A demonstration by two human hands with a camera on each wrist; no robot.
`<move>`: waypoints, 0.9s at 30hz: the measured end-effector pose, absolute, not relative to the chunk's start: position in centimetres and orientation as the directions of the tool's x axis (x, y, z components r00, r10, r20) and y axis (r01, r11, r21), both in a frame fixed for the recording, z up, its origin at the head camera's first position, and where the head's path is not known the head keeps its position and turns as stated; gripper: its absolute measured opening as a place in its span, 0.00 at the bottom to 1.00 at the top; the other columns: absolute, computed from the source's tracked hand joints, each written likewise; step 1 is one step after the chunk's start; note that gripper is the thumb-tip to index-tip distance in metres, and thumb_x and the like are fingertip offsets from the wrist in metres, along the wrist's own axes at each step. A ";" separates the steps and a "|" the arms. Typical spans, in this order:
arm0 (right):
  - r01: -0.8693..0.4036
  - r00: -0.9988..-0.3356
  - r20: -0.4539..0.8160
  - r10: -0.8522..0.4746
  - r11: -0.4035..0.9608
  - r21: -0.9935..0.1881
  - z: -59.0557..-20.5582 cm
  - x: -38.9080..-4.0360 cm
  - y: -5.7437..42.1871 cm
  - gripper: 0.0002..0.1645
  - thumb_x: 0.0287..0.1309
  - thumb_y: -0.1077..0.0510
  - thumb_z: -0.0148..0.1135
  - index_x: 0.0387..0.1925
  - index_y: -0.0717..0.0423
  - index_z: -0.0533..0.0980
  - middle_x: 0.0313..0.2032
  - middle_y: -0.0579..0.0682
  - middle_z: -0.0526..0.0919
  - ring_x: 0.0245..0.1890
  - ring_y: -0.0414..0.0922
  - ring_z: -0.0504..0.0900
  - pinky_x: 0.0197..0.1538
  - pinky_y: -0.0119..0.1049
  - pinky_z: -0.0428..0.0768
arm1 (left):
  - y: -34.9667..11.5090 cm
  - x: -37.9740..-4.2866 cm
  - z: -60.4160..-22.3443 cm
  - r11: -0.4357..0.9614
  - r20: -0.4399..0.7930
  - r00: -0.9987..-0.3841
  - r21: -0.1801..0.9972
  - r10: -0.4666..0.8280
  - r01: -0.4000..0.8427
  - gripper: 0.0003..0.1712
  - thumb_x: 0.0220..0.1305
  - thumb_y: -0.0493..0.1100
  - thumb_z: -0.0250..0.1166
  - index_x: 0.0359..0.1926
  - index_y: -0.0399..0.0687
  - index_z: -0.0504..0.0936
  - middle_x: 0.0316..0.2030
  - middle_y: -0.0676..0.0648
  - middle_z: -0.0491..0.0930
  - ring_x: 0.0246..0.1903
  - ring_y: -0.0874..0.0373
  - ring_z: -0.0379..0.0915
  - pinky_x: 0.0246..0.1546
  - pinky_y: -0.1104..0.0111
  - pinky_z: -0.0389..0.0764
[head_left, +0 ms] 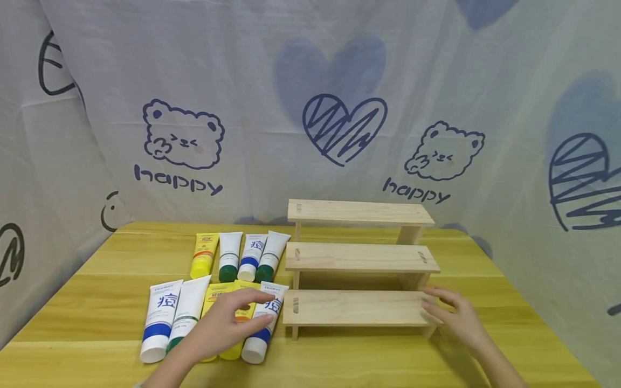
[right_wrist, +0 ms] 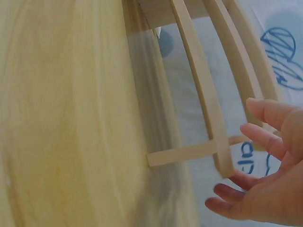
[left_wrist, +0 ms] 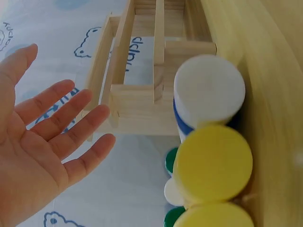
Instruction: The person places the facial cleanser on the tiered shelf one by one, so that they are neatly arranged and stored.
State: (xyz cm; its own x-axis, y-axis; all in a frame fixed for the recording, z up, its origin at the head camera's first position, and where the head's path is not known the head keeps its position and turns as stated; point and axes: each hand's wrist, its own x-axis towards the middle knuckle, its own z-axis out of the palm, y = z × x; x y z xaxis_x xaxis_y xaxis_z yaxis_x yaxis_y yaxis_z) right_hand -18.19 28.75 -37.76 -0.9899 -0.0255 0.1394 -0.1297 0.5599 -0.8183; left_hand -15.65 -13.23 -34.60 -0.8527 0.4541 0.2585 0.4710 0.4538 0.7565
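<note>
A three-tier wooden display stand [head_left: 359,308] stands on the table, its steps rising toward the back. My left hand [head_left: 225,326] hovers over the front row of squeeze tubes, fingers spread and nothing held. Under and beside it lie a white tube with a blue band [head_left: 264,334] and a yellow tube [head_left: 232,351]. The left wrist view shows their white cap [left_wrist: 209,90] and yellow cap [left_wrist: 213,163] close up, with the open palm to the side. At the stand's right end is my right hand [head_left: 458,320], fingers loosely extended, fingertips right at the lowest board's end.
Farther left in the front row lie another blue-banded white tube [head_left: 161,318] and a green-capped white tube [head_left: 191,303]. Behind them is a back row with a yellow tube [head_left: 204,253] and several white ones. A printed cloth [head_left: 252,161] hangs behind the wooden table [head_left: 87,302].
</note>
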 end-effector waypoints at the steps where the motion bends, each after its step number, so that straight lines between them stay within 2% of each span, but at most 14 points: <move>1: -0.107 -0.993 0.116 -0.018 0.544 -0.832 -37.9 -18.3 28.9 0.26 0.56 0.57 0.58 0.52 0.70 0.69 0.56 0.67 0.65 0.55 0.58 0.63 0.53 0.49 0.66 | -13.5 -15.7 -34.6 0.455 0.248 -0.857 0.762 0.452 0.461 0.19 0.59 0.51 0.59 0.48 0.46 0.78 0.47 0.48 0.76 0.48 0.52 0.70 0.43 0.54 0.73; 4: -0.057 -0.998 0.065 0.000 0.503 -0.862 -38.3 -18.5 29.2 0.26 0.57 0.57 0.58 0.53 0.70 0.68 0.55 0.65 0.68 0.50 0.45 0.69 0.48 0.31 0.70 | -14.2 -15.7 -34.6 0.474 0.212 -0.868 0.767 0.449 0.433 0.20 0.59 0.51 0.59 0.48 0.46 0.77 0.47 0.48 0.76 0.48 0.52 0.69 0.43 0.56 0.73; 6: -0.034 -0.999 0.040 0.002 0.485 -0.874 -38.5 -18.6 29.4 0.27 0.57 0.57 0.58 0.54 0.69 0.68 0.55 0.64 0.68 0.46 0.39 0.70 0.44 0.24 0.70 | -14.7 -15.7 -34.5 0.485 0.192 -0.874 0.769 0.446 0.417 0.20 0.59 0.51 0.59 0.48 0.45 0.77 0.47 0.48 0.76 0.48 0.52 0.69 0.43 0.58 0.73; 10: 0.001 -1.000 -0.011 -0.018 0.454 -0.891 -38.8 -18.8 29.9 0.29 0.57 0.55 0.57 0.57 0.68 0.65 0.57 0.64 0.66 0.45 0.34 0.68 0.44 0.24 0.69 | -15.6 -15.7 -34.6 0.495 0.183 -0.879 0.767 0.441 0.408 0.20 0.59 0.50 0.59 0.49 0.44 0.77 0.48 0.47 0.76 0.47 0.51 0.69 0.41 0.59 0.74; 15: 0.001 -0.998 -0.027 -0.053 0.436 -0.900 -39.2 -19.1 30.3 0.31 0.57 0.56 0.57 0.58 0.70 0.63 0.57 0.66 0.64 0.42 0.33 0.70 0.44 0.27 0.71 | -16.7 -15.6 -34.5 0.495 0.182 -0.879 0.768 0.440 0.407 0.19 0.60 0.49 0.58 0.49 0.44 0.77 0.48 0.46 0.76 0.47 0.51 0.71 0.40 0.60 0.75; 21: -0.024 -0.994 -0.025 -0.111 0.418 -0.908 -39.6 -19.2 30.6 0.32 0.58 0.59 0.56 0.59 0.71 0.59 0.59 0.69 0.60 0.43 0.36 0.70 0.43 0.27 0.72 | -18.1 -15.6 -34.5 0.517 0.193 -0.887 0.752 0.420 0.408 0.18 0.61 0.47 0.58 0.47 0.42 0.78 0.45 0.45 0.77 0.43 0.54 0.72 0.38 0.68 0.75; 24: -0.039 -0.991 -0.016 -0.131 0.405 -0.913 -39.7 -19.2 30.6 0.32 0.58 0.60 0.55 0.59 0.73 0.58 0.58 0.71 0.61 0.43 0.37 0.72 0.43 0.28 0.72 | -18.8 -15.7 -34.6 0.533 0.189 -0.900 0.751 0.393 0.390 0.19 0.61 0.47 0.57 0.47 0.39 0.77 0.45 0.44 0.78 0.42 0.55 0.73 0.37 0.69 0.75; 27: -0.042 -0.985 -0.022 -0.169 0.367 -0.929 -39.7 -19.3 30.7 0.32 0.59 0.61 0.54 0.60 0.74 0.56 0.49 0.71 0.69 0.39 0.38 0.74 0.39 0.31 0.75 | -19.6 -15.7 -34.7 0.543 0.197 -0.912 0.751 0.359 0.376 0.18 0.61 0.47 0.57 0.47 0.39 0.77 0.45 0.44 0.78 0.41 0.56 0.73 0.36 0.70 0.75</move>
